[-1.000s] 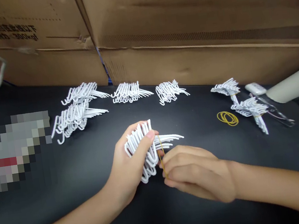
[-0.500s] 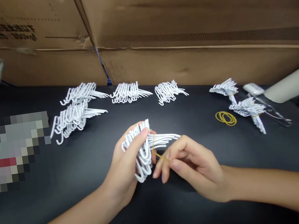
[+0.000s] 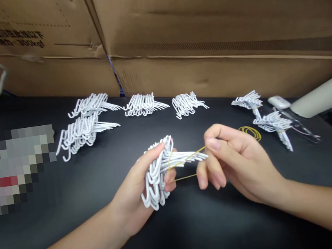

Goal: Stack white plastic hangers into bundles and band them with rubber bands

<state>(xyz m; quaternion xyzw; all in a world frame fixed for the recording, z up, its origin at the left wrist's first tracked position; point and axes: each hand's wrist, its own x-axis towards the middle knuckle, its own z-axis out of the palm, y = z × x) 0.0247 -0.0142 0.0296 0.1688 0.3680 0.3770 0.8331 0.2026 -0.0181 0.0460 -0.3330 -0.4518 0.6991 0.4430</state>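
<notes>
My left hand [image 3: 138,188] grips a stacked bundle of white wire hooks [image 3: 157,171] just above the black table. A yellow rubber band [image 3: 186,159] is looped round the bundle's straight ends and stretched out to the right. My right hand [image 3: 235,160] pinches that band between thumb and fingers, pulling it taut away from the hooks.
Several more hook bundles [image 3: 87,125] lie along the back of the black table [image 3: 74,220]; two more [image 3: 272,122] lie at the right beside loose yellow rubber bands [image 3: 251,131]. Cardboard boxes [image 3: 202,32] wall the back. A white arm-like object [image 3: 325,94] stands at the right.
My right hand has lifted and pulled the rubber band out to the right, stretching it. The hook bundle has tilted slightly in my left hand.
</notes>
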